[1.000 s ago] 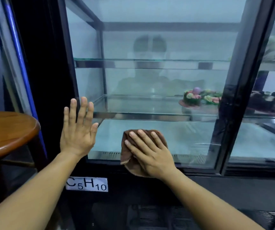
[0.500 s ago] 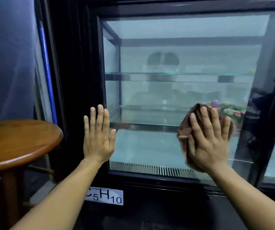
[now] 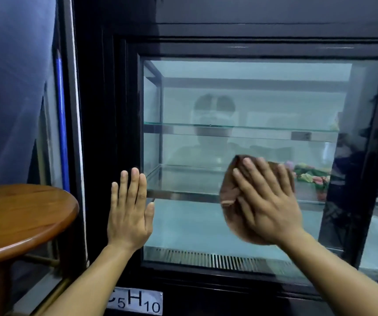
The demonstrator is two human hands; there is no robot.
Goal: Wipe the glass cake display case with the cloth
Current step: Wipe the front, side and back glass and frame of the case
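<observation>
The glass cake display case (image 3: 240,92) has a black frame and glass shelves inside. My right hand (image 3: 267,201) lies flat on a brown cloth (image 3: 229,197) and presses it against the front pane, at the height of the lower shelf. My left hand (image 3: 129,210) rests flat with fingers spread on the black frame at the pane's left edge, holding nothing. A decorated cake (image 3: 311,175) sits on the lower shelf behind the glass, right of the cloth.
A round wooden table (image 3: 19,220) stands at the left, close to my left arm. A white label reading C5H10 (image 3: 137,302) is fixed below the pane. A black vertical post (image 3: 370,156) bounds the pane on the right.
My right hand has slid the cloth from the pane's lower left to the right and upward. The view has shifted left and up. My left hand stays flat on the frame.
</observation>
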